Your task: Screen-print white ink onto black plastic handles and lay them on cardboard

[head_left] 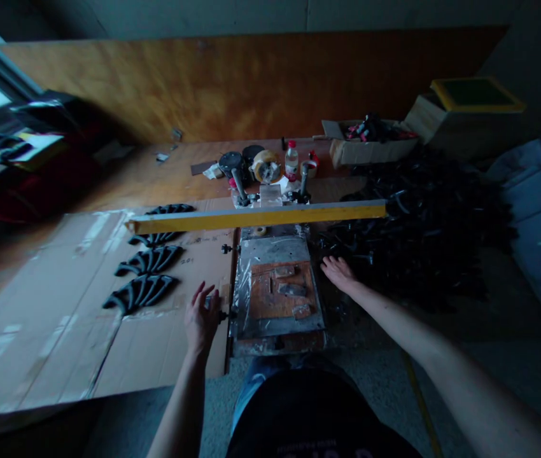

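My left hand (pixel 202 318) hovers over the cardboard beside the left edge of a metal jig plate (pixel 275 251). Its fingers are loosely bent and apart, with no object visible in them. To its left, curved black plastic pieces (pixel 142 294) lie in rows. My right hand (pixel 340 273) is at the plate's right side, fingers stretched towards a large heap of black parts (pixel 423 222). On the plate sits a brown board (pixel 261 299) with small blocks (pixel 292 290) on it. A yellow-edged bar frame (pixel 256 219) crosses above the plate's far end.
Behind the frame stand dark cans (pixel 231 164), a tape roll (pixel 266 168) and a red-capped bottle (pixel 291 162). An open carton (pixel 370 149) is at the back right. Cardboard (pixel 51 318) covers the left tabletop. Grey sacks (pixel 540 235) stand at the far right.
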{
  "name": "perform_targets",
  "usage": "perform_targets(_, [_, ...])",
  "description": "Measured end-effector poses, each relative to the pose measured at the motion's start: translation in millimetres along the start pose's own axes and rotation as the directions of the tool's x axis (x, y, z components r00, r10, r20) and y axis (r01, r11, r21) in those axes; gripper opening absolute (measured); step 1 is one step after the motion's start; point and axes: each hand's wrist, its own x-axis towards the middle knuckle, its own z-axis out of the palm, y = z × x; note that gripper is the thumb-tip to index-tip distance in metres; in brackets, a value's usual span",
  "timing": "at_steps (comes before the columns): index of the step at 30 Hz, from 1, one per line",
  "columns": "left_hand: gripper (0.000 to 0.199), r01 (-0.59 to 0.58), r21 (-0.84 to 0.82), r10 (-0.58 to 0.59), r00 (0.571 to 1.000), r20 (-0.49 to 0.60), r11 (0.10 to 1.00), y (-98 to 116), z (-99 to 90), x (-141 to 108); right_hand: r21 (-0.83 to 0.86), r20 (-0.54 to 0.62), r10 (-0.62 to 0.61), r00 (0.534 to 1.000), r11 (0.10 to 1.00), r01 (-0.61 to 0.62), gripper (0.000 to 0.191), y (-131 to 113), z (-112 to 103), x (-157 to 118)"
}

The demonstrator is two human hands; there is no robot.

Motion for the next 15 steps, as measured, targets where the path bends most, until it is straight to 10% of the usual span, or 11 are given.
perform_targets(8, [0.036,0.086,-0.286,-0.106,0.993,-0.052,0.954,15.0,-20.8,9.5,0.333,-0.333,-0.015,0.943,0.934,0.133,0.017,-13.8,-36.5,-5.7])
perform_targets(12, [0.041,0.060,-0.594,-0.118,0.991,-0.060,0.803,69.0,-41.0,53.7,0.520,-0.286,-0.003,0.958,0.840,0.158,0.017,-77.1,-19.4,-9.0])
perform_targets(15, [0.046,0.000,-0.773,-0.072,0.996,-0.059,0.635,115.5,-59.4,88.2,0.349,-0.294,-0.120,0.948,0.910,0.224,0.018,-110.5,-2.6,-10.7])
